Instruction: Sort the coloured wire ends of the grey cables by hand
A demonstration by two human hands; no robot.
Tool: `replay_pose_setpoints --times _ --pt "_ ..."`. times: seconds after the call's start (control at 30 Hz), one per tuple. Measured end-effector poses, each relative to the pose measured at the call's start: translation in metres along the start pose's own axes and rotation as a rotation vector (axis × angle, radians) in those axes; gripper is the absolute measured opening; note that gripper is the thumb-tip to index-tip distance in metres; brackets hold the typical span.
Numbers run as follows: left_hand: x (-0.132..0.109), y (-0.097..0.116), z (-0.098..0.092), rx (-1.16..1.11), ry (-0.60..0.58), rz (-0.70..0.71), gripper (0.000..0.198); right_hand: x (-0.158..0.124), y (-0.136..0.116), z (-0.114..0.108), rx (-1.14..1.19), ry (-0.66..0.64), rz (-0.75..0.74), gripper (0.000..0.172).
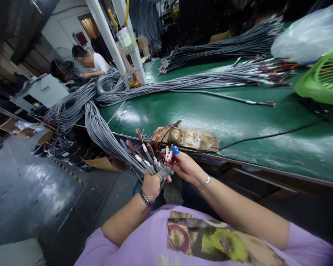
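Observation:
My left hand (152,184) is closed round a bundle of grey cables (105,138) near their stripped ends, where thin coloured wires (141,142) stick up. A grey cot covers one finger of that hand. My right hand (186,167), with a blue cot on one fingertip, pinches a small white and red connector (169,153) at the wire ends. Both hands are held just in front of the near edge of the green table (238,118). The bundle runs up and left onto the table.
A taped wooden block (188,138) with red and black leads lies at the table edge. More cable bundles (224,77) cross the table. A green basket (322,79) and a plastic bag (308,35) sit far right. Another person (90,64) works far left.

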State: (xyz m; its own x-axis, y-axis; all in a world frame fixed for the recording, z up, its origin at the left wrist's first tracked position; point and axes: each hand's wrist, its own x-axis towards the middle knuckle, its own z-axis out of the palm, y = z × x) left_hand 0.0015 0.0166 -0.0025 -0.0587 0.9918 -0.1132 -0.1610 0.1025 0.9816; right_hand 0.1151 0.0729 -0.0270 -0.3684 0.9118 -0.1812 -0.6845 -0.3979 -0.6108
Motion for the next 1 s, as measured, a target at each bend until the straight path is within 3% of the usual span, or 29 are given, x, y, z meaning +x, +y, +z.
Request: replay_pose_setpoints --times 0.27,0.63,0.77,0.87,1.0 --pt "0.0 -0.002 0.0 -0.002 0.005 0.018 0.023 0.0 0.002 0.003 0.034 0.017 -0.026 0.038" --pt "-0.012 -0.008 -0.011 0.048 0.003 0.061 0.027 -0.009 -0.008 0.002 0.078 -0.074 0.152 0.04" --pt "-0.013 -0.01 -0.012 0.073 0.035 0.103 0.027 -0.01 -0.01 0.002 0.016 -0.07 0.079 0.027" --pt "-0.011 -0.006 -0.008 0.022 0.069 0.107 0.027 -0.011 -0.008 0.002 -0.064 -0.034 0.011 0.029" --pt "-0.009 0.001 -0.003 -0.006 0.085 0.081 0.028 -0.012 -0.004 0.001 -0.288 0.124 -0.206 0.037"
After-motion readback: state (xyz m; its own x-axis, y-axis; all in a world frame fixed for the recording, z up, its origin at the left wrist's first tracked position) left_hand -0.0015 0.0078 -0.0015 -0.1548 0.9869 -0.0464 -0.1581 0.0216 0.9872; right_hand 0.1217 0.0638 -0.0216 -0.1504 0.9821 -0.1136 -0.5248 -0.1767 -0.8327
